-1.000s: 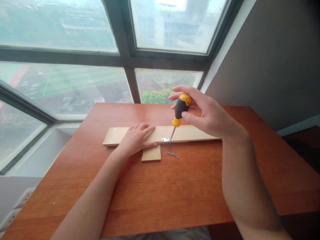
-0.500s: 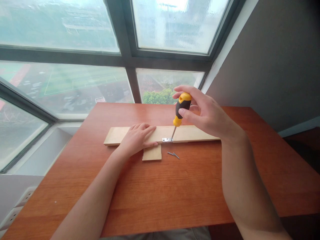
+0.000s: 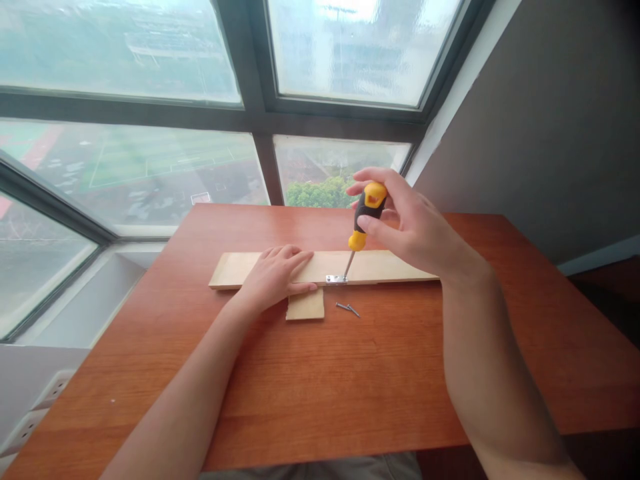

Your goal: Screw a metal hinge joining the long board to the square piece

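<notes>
A long pale wooden board (image 3: 390, 265) lies across the table. My left hand (image 3: 275, 272) rests flat on it with the fingers apart, pressing it down. A small metal hinge (image 3: 337, 279) sits at the board's front edge, right of that hand. My right hand (image 3: 405, 217) is closed around the yellow and black handle of a screwdriver (image 3: 369, 208). The tool leans slightly right, its tip at the right end of the hinge; the screw head under the tip is too small to make out. In front of the hinge lie loose screws (image 3: 348, 309).
A short pale wood piece (image 3: 305, 305) sticks out from under the board, near my left thumb. The reddish-brown table (image 3: 320, 387) reaches to the window frame (image 3: 263, 160) behind. A grey wall (image 3: 545, 133) stands at the right, and wall sockets (image 3: 53, 390) are at the lower left.
The screwdriver handle has turned a little in my right hand, and its slot now faces me more. My left hand stays on the board. The view has shifted slightly.
</notes>
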`<state>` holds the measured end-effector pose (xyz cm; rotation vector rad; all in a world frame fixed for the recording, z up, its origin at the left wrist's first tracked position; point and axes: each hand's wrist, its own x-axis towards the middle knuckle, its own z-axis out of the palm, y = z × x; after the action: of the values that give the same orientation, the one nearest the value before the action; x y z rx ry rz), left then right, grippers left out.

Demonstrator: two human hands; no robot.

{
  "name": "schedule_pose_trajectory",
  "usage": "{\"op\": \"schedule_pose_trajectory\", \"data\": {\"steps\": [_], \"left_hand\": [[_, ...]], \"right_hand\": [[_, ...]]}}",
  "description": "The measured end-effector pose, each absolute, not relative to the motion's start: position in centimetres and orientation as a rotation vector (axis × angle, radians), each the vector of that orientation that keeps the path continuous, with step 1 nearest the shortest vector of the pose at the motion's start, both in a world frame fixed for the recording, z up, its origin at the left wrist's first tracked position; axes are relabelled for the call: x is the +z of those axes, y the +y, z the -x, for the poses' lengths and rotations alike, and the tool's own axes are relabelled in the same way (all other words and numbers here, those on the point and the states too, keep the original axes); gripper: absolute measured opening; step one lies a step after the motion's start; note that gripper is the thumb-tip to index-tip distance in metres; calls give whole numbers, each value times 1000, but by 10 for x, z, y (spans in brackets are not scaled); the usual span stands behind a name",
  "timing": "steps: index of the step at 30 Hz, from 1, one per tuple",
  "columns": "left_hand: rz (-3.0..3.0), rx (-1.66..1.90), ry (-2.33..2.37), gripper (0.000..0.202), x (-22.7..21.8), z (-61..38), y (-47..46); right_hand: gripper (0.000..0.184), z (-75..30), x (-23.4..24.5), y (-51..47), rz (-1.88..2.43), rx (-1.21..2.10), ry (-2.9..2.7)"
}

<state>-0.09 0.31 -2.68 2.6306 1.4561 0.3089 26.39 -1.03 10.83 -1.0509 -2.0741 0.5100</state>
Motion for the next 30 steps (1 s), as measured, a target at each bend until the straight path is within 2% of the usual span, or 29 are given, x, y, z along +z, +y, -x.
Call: {"op": "schedule_pose_trajectory", "data": {"steps": [3,9,11,18,25,30], "left_hand": [[-2633,300,1456,69,-27,0,3],[-2653,284,1452,69,-25,0,2],[-2651,280,1455,70,-25,0,3],[-2637,280,1454,69,-27,0,4],[-2652,293,1450,68,-26,0,4],[-2642,289,1457,68,-26,0,4]], "right_hand": [[57,-266,112,-16,986,689,-2069],[56,-261,108,-11,1267,170,-2032],[55,-259,108,-9,1311,85,-2007],[50,-262,115,-17,1170,382,-1999],[51,-259,110,-10,1288,135,-1952],[49,-263,113,-13,1164,429,-2008]]}}
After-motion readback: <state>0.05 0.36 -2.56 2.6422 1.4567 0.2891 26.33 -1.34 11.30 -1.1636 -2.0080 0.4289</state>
